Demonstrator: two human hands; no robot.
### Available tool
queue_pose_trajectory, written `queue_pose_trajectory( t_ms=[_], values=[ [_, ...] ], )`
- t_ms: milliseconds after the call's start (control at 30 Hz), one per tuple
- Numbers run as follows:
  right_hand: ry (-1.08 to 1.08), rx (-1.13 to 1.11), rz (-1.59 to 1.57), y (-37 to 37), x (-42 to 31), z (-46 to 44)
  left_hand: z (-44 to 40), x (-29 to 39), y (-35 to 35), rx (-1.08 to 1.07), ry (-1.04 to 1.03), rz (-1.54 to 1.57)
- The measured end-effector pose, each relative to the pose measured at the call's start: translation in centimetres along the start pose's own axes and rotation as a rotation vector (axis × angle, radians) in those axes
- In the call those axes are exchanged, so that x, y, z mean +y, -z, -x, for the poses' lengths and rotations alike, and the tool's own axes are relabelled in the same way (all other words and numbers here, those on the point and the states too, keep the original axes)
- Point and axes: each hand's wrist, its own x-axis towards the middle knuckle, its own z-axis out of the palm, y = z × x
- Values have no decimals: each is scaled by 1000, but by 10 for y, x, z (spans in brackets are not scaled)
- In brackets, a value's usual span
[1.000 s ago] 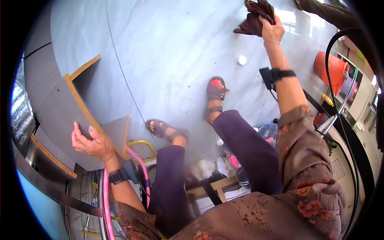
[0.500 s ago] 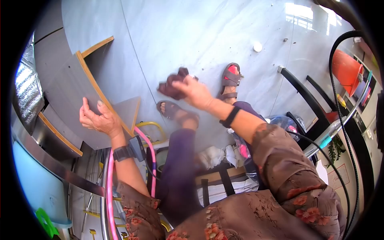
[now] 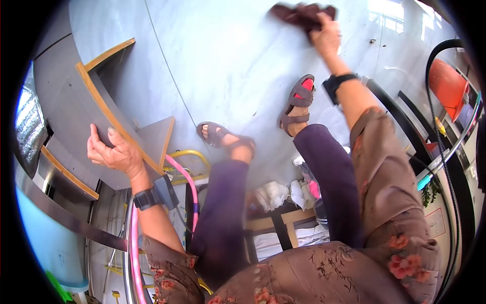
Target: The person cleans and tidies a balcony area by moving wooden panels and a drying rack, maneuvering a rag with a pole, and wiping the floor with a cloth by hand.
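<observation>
Far out over the pale floor, my right hand is closed on a dark brown, crumpled cloth. Motion blurs the cloth's left side. My left hand is at the face of a grey board with a raw wooden edge. Its thumb and fingers are apart, slightly curled, with nothing between them. Whether its fingertips press on the board I cannot tell. Dark bands are on both wrists. A few small dark specks lie on the floor to the right of the cloth.
My sandalled feet rest on the floor. A pink tube and yellow metal frame are beside my left forearm. White crumpled items lie below my knees. At right are a black cable, a red bucket and a metal rail.
My right hand has moved the cloth forward and to the right, away from my left foot. The white round thing on the floor no longer shows. My left hand stays at the board.
</observation>
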Motion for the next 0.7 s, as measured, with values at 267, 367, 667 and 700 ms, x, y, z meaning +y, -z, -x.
queue_pose_trajectory(
  t_ms=[267, 367, 667, 700],
  values=[
    [-268, 243, -520, 113, -42, -92, -3, -2, 2, 39, -36, -35],
    [-87, 140, -576, 140, -112, -61, -2, -1, 2, 31, 17, -29],
    [297, -477, -690, 2, -292, 76, -4, 2, 7, -29, 76, 34],
    [330, -577, -581, -18, -306, 84, -4, 2, 7, -19, 76, 36]
  ],
)
